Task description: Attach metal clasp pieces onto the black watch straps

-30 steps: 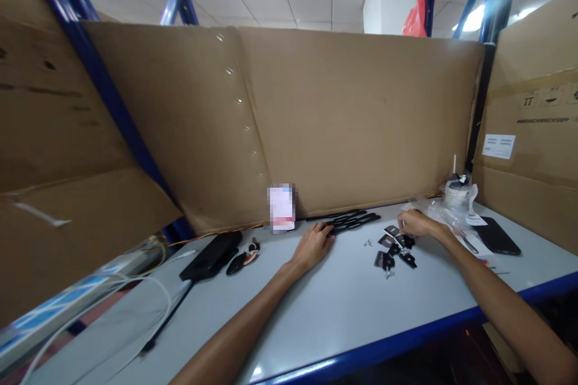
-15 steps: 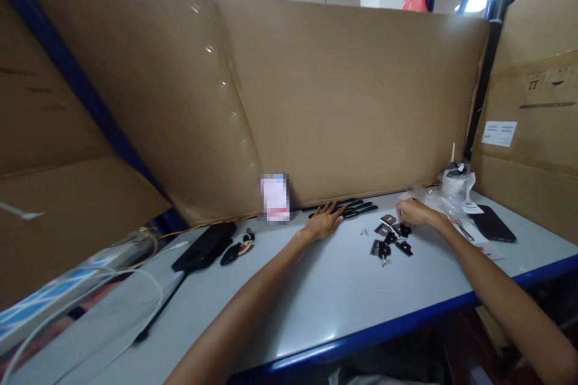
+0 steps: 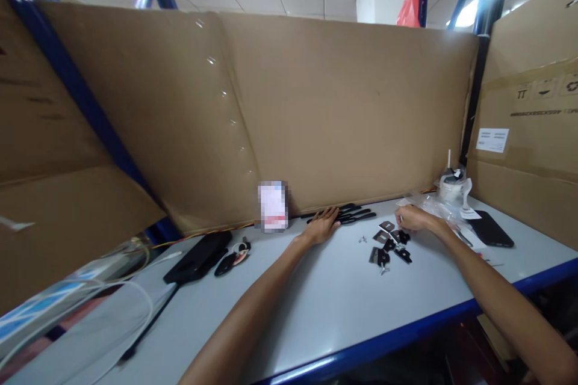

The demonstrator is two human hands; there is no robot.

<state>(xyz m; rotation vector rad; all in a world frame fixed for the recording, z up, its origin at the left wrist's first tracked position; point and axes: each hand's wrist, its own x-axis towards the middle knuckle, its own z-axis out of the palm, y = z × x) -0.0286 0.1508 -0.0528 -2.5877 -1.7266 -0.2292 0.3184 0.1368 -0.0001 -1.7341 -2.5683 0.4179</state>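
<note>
I note L hand [image 3: 324, 225] flat, fingers spread, on black strips [image 3: 359, 214] at the cardboard wall [image 3: 343, 114]. R hand [image 3: 413, 218] curled at small black parts [image 3: 389, 246] scattered on table [image 3: 325, 295]; grip can't tell. Judged early: parts all loose.

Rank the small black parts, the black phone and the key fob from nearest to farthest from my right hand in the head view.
1. Small black parts, right beside the right hand.
2. Black phone, off to its right.
3. Key fob, far left.
</note>
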